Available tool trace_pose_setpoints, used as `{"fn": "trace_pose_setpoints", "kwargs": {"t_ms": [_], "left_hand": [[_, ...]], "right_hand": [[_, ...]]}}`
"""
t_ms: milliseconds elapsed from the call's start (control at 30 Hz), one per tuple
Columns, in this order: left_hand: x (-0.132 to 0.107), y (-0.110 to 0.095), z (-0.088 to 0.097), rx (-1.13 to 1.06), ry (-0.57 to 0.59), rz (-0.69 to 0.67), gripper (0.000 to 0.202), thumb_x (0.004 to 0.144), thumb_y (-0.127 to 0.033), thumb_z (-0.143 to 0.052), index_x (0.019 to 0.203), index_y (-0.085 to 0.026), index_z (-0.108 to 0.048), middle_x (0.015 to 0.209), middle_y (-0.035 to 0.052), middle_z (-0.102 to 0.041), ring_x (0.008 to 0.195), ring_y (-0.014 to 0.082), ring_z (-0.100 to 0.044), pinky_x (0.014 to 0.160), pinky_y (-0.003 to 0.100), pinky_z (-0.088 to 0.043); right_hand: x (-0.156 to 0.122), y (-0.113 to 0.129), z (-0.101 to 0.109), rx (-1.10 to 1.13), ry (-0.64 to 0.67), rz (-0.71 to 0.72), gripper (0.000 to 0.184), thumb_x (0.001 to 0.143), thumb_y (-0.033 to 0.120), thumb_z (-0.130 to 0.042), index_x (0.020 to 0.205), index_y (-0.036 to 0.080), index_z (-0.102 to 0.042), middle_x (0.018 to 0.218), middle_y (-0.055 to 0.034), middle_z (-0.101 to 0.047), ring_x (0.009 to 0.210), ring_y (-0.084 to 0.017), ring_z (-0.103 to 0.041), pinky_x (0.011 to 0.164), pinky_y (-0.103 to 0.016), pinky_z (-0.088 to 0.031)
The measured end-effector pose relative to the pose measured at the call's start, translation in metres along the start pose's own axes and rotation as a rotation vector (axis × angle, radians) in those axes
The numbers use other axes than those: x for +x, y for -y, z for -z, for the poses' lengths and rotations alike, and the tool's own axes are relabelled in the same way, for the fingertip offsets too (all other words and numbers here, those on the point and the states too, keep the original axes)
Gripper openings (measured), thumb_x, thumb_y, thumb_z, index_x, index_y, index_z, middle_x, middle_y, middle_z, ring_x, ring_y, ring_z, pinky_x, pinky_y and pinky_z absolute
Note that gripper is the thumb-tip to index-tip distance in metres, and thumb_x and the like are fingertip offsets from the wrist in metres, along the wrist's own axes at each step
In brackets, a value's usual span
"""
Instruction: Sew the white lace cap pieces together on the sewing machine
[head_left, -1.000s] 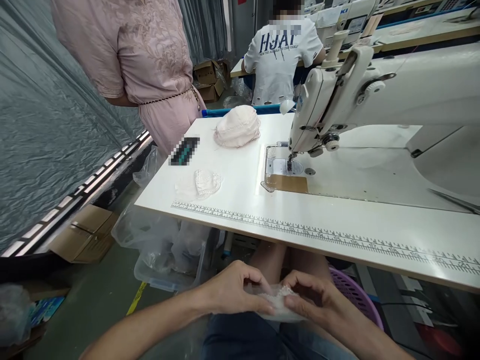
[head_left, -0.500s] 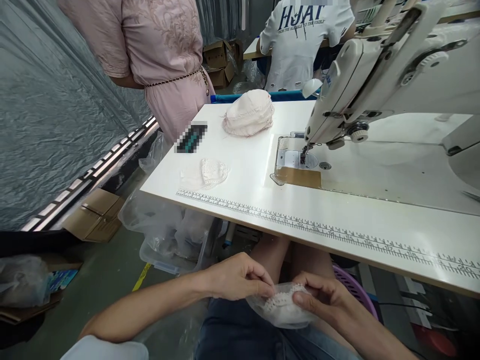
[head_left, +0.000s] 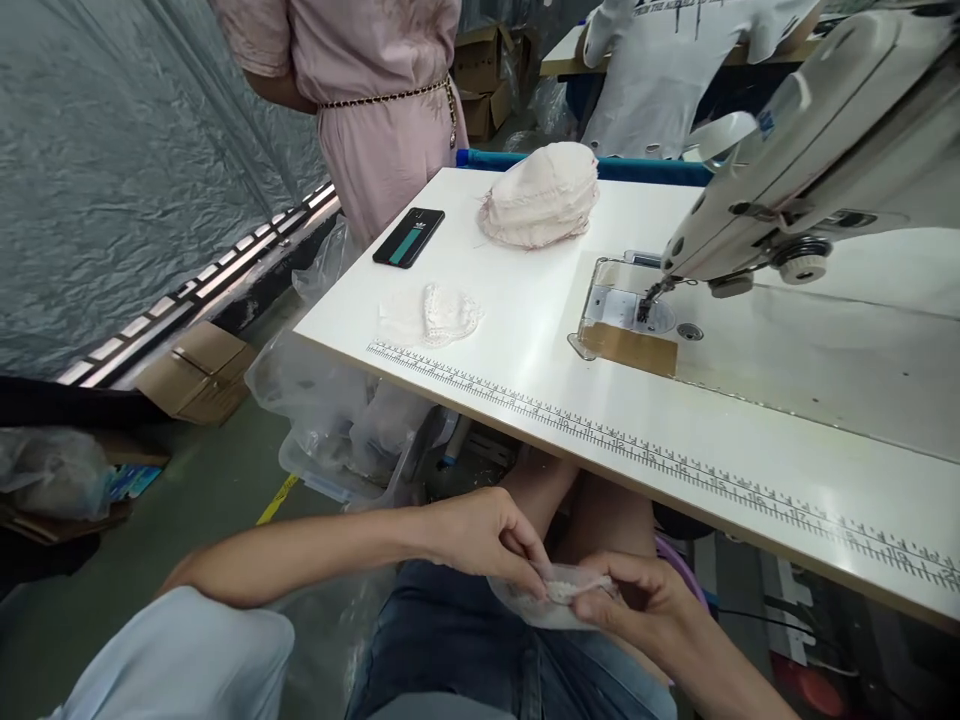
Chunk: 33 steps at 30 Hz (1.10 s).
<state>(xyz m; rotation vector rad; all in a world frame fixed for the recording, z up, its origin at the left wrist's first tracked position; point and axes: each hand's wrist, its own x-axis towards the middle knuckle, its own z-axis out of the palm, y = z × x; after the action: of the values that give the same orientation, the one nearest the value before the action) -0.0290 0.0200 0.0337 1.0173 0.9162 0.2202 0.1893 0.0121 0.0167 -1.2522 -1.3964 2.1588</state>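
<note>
Above my lap, below the table's front edge, both hands hold a small sheer white piece of fabric with lace trim (head_left: pixel 551 606). My left hand (head_left: pixel 491 540) pinches its left end between thumb and fingers. At the other end my right hand (head_left: pixel 637 600) grips the lace edge, thumb on top. A similar white lace piece (head_left: pixel 450 315) lies flat on the table near the left corner. Behind it rests a pile of pale pink fabric pieces (head_left: pixel 540 195). The sewing machine (head_left: pixel 757 150) stands at the right, its presser foot over the metal plate.
A black phone (head_left: pixel 409 237) lies at the left of the white table (head_left: pixel 517 330), whose front edge carries a printed ruler. A person in pink (head_left: pixel 382 130) stands beyond it; another in a white shirt (head_left: pixel 667 75) sits behind. Clear plastic bags (head_left: pixel 322 400) hang at the left.
My view has tilted down and turned left, so the table appears shifted. Both hands still hold the lace-trimmed fabric, which is now folded flatter between them.
</note>
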Motion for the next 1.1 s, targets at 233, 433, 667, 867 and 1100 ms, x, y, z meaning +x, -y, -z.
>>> {"fn": "trace_pose_setpoints", "kwargs": {"t_ms": [233,433,667,867,1100], "left_hand": [[-0.003,0.02,0.009,-0.097,0.117,0.051,0.047,0.049,-0.047,-0.081,0.083,-0.017,-0.073,0.068,-0.0025,-0.067,0.063,0.0099,-0.06,0.07,0.021,-0.048],[-0.008,0.02,0.012,-0.071,0.168,-0.007,0.039,0.055,-0.043,-0.079,0.082,-0.016,-0.074,0.071,-0.0014,-0.068,0.071,0.0122,-0.063,0.076,0.021,-0.049],[-0.01,0.018,0.017,-0.063,0.194,-0.019,0.04,0.056,-0.045,-0.078,0.081,-0.014,-0.074,0.073,-0.0004,-0.069,0.076,0.0153,-0.064,0.08,0.024,-0.049],[-0.011,0.011,0.01,0.03,0.124,0.035,0.042,0.056,-0.038,-0.079,0.092,-0.017,-0.072,0.073,-0.002,-0.068,0.065,0.0108,-0.058,0.065,0.018,-0.046],[-0.003,0.005,-0.01,0.178,-0.12,-0.066,0.035,0.063,-0.042,-0.074,0.078,-0.01,-0.073,0.055,-0.003,-0.056,0.05,0.0062,-0.041,0.044,0.016,-0.028]], "right_hand": [[-0.001,0.008,-0.004,0.018,-0.056,-0.111,0.03,0.06,0.047,-0.076,0.062,0.019,-0.068,0.056,0.0024,-0.056,0.056,-0.012,-0.049,0.052,-0.022,-0.038],[-0.003,0.008,0.001,-0.027,-0.015,-0.202,0.03,0.061,0.048,-0.076,0.066,0.02,-0.07,0.056,0.0034,-0.053,0.048,-0.008,-0.038,0.041,-0.018,-0.029],[-0.004,0.007,0.0,-0.04,0.034,-0.179,0.029,0.065,0.048,-0.074,0.067,0.02,-0.069,0.05,0.005,-0.047,0.044,-0.006,-0.031,0.038,-0.017,-0.025],[-0.002,0.012,-0.005,-0.044,0.072,-0.113,0.028,0.07,0.047,-0.07,0.068,0.019,-0.068,0.051,0.0043,-0.048,0.047,-0.008,-0.038,0.044,-0.019,-0.03],[-0.004,0.011,-0.007,-0.221,-0.031,0.037,0.026,0.07,0.044,-0.071,0.074,0.019,-0.066,0.063,0.003,-0.057,0.059,-0.011,-0.046,0.053,-0.02,-0.033]]}}
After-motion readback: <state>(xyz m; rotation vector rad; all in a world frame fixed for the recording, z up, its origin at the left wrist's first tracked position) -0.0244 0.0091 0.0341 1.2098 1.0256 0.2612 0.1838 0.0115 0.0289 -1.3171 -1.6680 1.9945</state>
